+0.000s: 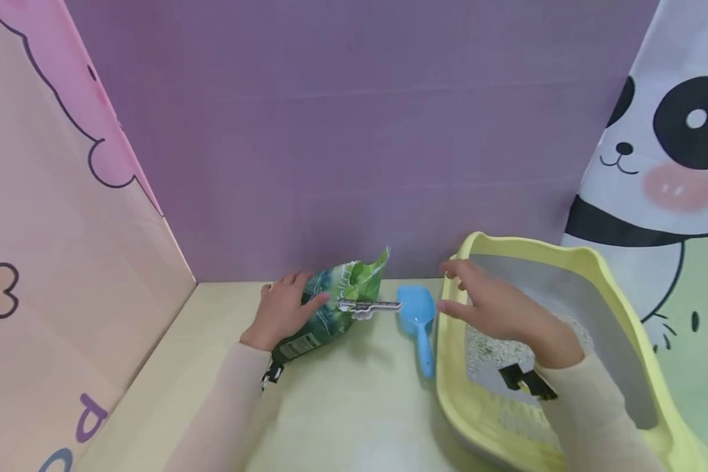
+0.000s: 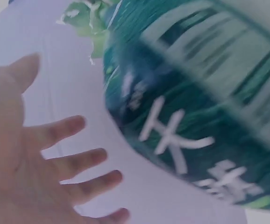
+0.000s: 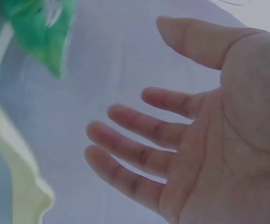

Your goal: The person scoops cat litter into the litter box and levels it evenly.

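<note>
A green and dark teal printed bag (image 1: 324, 308) leans on the table, its torn-looking top pointing right; a thin grey strip (image 1: 383, 306) sticks out across it. My left hand (image 1: 283, 311) is at the bag's left side, and in the left wrist view its fingers (image 2: 81, 165) are spread, apart from the printed bag (image 2: 172, 102). My right hand (image 1: 498, 301) hovers over the left part of a litter box (image 1: 448, 367), which has a yellow rim and holds pale granules (image 1: 495, 351). Its fingers (image 3: 125, 140) are extended with nothing in them.
Between the bag and the litter box lies a blue litter scoop (image 1: 417, 311), handle toward me. A purple backdrop (image 1: 330, 131) rises behind the table (image 1: 342, 406). Printed panels stand at the left (image 1: 47, 262) and right (image 1: 649, 196).
</note>
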`<action>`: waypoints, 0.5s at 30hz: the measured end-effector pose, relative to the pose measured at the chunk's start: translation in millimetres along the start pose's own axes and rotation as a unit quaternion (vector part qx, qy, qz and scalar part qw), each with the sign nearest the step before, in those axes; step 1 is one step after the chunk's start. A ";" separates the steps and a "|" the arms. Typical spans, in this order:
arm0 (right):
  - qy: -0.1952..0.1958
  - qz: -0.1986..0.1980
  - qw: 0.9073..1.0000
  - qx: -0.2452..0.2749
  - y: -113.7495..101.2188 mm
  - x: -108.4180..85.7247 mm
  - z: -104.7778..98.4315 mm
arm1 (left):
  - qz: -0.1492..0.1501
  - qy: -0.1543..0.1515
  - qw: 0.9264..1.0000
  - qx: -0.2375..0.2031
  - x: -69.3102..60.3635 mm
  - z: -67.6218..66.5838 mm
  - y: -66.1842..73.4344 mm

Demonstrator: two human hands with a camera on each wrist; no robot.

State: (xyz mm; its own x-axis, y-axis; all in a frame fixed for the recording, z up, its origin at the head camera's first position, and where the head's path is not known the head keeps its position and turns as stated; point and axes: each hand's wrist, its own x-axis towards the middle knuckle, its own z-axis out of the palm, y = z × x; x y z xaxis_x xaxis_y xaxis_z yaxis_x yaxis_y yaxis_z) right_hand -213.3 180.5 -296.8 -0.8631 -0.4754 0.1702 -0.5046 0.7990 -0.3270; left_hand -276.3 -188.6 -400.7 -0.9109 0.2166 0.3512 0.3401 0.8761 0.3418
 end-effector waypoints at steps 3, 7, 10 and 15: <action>0.002 0.016 1.000 -0.017 19.1 26.4 -3.8 | 0.013 0.032 0.999 0.008 21.6 -11.8 -0.2; 0.020 0.049 0.997 -0.062 58.3 58.1 1.1 | -0.005 0.039 0.999 0.007 43.8 -18.6 -1.6; 0.016 0.077 0.994 -0.076 84.7 68.8 8.1 | -0.019 0.027 0.999 0.008 53.0 -15.4 -4.8; 0.012 0.118 0.989 -0.083 104.7 72.8 23.2 | -0.044 0.020 0.999 0.011 60.7 -4.0 -17.0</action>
State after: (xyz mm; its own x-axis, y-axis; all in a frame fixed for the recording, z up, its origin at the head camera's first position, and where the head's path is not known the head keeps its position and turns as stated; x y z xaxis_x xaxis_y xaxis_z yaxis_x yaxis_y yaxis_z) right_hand -328.5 221.0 -340.2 -0.9563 -0.2617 0.1307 -0.2842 0.9370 -0.2029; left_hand -336.5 -192.1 -381.7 -0.9266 0.1217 0.3559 0.2538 0.9005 0.3530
